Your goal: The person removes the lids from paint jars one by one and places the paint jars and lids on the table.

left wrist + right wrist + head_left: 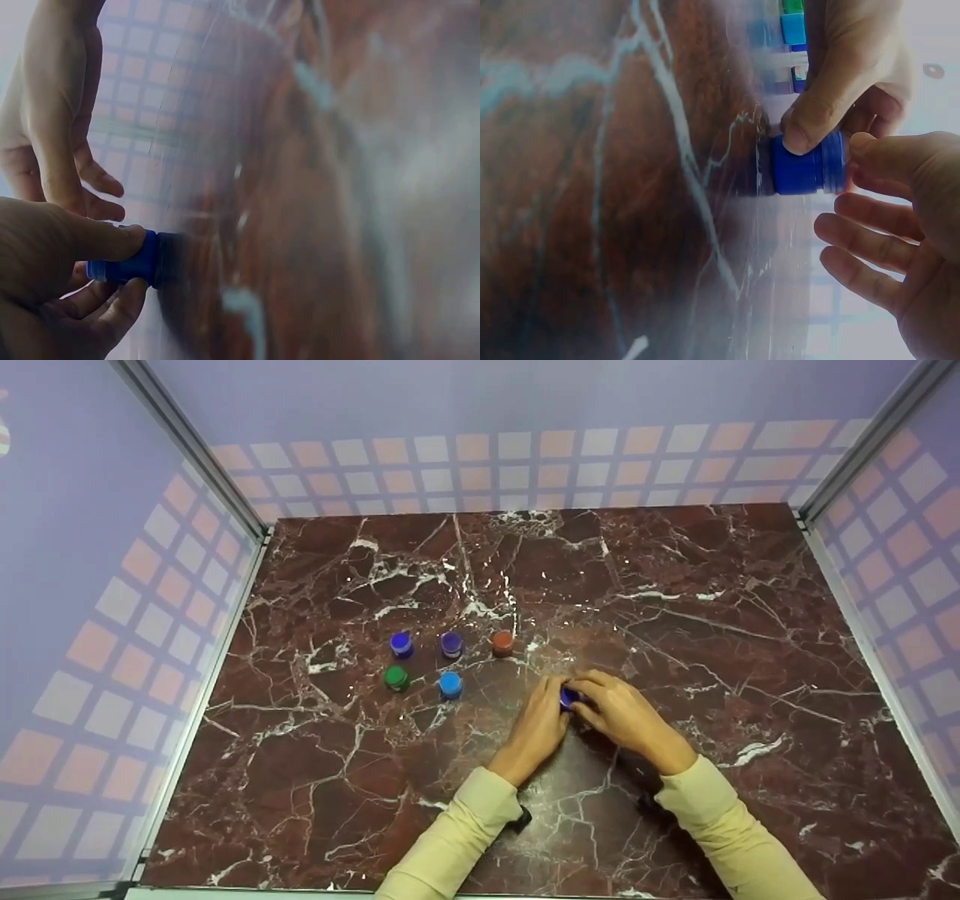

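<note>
The left hand (534,726) has its thumb and fingers clamped on the sides of a small deep-blue jar (799,165), which stands upright between the two hands, its lower end down at the red-brown marble-patterned tabletop (262,787). The thumb and forefinger of the right hand (624,711) are right at the jar's ridged upper end, though whether they pinch it I cannot tell; its other three fingers are apart from one another, just beside that end and well clear of the left fingers. Off to the left of the left fingers are five more small jars: the light-blue jar (450,685) is the nearer of a front pair with the green jar (396,679), while farther from the body than the fingertips, in a back row, are the brown-red jar (502,643), the purple jar (451,645) and the blue-lidded jar (401,645). Pale yellow sleeves (461,832) cover both forearms behind the fingers
</note>
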Available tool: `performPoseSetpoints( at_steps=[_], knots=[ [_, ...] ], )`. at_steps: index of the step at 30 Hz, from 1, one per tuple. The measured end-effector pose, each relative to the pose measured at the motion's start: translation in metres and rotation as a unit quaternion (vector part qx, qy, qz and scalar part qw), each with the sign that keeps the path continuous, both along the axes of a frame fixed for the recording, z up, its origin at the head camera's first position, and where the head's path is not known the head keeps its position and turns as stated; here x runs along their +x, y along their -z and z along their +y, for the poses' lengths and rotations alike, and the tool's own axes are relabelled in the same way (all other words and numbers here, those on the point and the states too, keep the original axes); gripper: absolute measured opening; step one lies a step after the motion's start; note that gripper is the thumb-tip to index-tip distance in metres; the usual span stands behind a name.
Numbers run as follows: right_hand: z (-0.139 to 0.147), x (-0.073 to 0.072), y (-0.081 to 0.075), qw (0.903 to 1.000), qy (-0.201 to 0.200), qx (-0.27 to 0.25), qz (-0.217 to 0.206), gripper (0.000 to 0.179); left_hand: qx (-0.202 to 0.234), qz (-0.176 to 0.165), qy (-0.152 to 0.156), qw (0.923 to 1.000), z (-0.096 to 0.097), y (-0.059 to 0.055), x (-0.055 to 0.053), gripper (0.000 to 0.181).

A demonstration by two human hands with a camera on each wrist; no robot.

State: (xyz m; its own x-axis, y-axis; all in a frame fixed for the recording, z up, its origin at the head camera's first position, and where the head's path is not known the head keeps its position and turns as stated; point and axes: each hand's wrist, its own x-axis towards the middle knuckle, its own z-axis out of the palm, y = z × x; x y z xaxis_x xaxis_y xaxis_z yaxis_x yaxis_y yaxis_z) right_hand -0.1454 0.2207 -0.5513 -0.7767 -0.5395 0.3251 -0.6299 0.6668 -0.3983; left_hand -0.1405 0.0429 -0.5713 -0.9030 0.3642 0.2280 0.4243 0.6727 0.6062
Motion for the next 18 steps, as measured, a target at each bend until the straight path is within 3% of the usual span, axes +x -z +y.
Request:
performPoseSetpoints(
  at_steps=[7, 18],
  knots=[
    [0.002, 0.001, 0.004, 0.9998, -0.003, -0.017, 0.013, 0.026, 0.004, 0.026, 0.020, 0.9995, 0.007, 0.003, 0.005, 0.057],
    [0.006, 0.007, 0.007, 0.9995, 0.005, -0.025, 0.018, 0.024, 0.002, 0.002, 0.034, 0.9994, 0.017, 0.002, 0.006, 0.057]
  ],
)
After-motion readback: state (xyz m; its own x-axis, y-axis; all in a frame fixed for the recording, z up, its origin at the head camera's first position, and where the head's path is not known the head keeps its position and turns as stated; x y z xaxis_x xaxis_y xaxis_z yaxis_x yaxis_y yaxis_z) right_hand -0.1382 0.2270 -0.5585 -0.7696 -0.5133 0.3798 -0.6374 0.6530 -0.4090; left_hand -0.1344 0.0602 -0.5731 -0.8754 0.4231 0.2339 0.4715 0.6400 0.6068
